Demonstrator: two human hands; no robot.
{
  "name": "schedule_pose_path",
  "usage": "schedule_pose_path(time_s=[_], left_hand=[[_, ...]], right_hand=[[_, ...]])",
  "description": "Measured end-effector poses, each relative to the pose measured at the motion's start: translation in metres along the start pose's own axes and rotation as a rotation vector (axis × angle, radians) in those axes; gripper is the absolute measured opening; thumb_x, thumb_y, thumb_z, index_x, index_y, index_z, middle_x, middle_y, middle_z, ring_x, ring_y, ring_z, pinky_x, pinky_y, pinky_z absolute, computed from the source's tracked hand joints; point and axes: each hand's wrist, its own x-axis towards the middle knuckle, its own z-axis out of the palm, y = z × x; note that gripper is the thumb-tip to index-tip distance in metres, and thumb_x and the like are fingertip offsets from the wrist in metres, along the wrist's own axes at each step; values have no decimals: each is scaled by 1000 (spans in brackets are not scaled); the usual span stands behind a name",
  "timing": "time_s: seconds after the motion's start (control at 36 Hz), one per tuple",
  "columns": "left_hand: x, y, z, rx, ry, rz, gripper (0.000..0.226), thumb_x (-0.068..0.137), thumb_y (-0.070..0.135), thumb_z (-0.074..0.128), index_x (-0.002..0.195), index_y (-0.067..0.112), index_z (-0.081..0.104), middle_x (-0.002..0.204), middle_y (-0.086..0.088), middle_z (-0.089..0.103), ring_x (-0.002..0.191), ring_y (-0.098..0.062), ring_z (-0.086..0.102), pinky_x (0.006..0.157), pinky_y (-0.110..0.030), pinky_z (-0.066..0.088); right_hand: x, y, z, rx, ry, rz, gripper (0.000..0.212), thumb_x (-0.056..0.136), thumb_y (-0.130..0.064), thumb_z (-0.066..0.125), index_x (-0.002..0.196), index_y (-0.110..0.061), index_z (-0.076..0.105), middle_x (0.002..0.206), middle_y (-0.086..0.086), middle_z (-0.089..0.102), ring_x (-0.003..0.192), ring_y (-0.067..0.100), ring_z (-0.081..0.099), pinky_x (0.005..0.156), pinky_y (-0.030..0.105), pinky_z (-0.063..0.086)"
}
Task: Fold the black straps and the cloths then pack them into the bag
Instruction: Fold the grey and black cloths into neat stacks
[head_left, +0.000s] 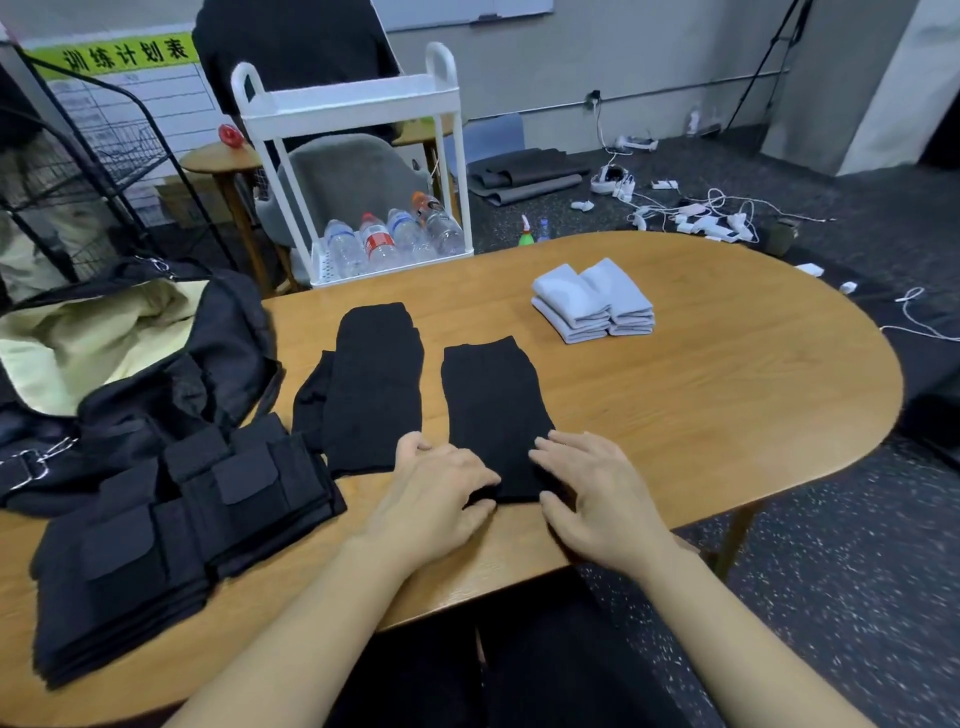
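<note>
Both hands, left hand (441, 488) and right hand (597, 493), rest flat-fingered on a black cloth (493, 410), bag (130, 364) alongside.

White cart (353, 104) holding water bottles (395, 239); grey chair (343, 176); cables (696, 208) on floor.

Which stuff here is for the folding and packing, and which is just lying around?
For the job:
black cloth under left hand and right hand
second black cloth
grey folded cloths
black straps
open bag

Just lying about:
water bottles in white cart
cables on the floor
</note>
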Motion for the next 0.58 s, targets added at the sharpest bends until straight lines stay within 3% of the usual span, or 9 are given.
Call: schedule_pose_path(time_s=[0.08,0.17,0.28,0.33,0.42,0.5,0.58], left_hand=[[5,-3,5,34,2,7,24,79,22,64,96,33,76,87,14,70,80,-9,63,95,-35,21],[6,-5,10,9,25,-16,28,72,18,60,90,31,76,78,14,69,69,-6,61,93,-33,24],[9,-4,13,-185,101,-192,24,81,24,55,91,36,73,82,20,70,85,0,57,103,-30,18],[11,1,12,-397,103,-377,22,86,25,56,85,44,68,72,22,69,99,-2,46,97,-23,18],[13,6,9,-581,101,-575,27,91,25,55,80,49,61,68,14,70,104,-11,34,87,-15,18],[11,5,13,-556,124,-598,18,95,37,51,82,42,62,70,10,69,96,-12,48,85,-4,14],[11,3,17,-584,175,-624,29,96,37,52,70,23,53,59,7,53,74,-15,52,84,-23,21]], right_hand=[[-4,2,4,-11,-85,9,55,70,-26,51,120,-14,69,126,0,66,123,15,57,111,43,36],[-4,5,4,10,-102,54,60,67,-27,50,124,-17,67,128,-4,64,124,12,55,114,33,27],[2,3,3,47,-93,99,55,70,-21,55,124,-20,64,117,-9,66,112,14,55,107,28,35],[6,2,5,131,-49,192,44,78,-19,62,121,-26,66,110,-11,66,107,14,54,98,27,40],[16,1,4,281,55,339,26,84,-22,71,108,-32,73,89,-26,58,100,9,53,93,28,43],[25,1,4,369,95,402,5,85,-30,72,88,-33,74,73,-31,56,88,-1,51,92,35,42],[30,2,9,407,120,438,14,85,-38,69,73,-46,65,71,-29,62,92,-4,50,93,39,42]])
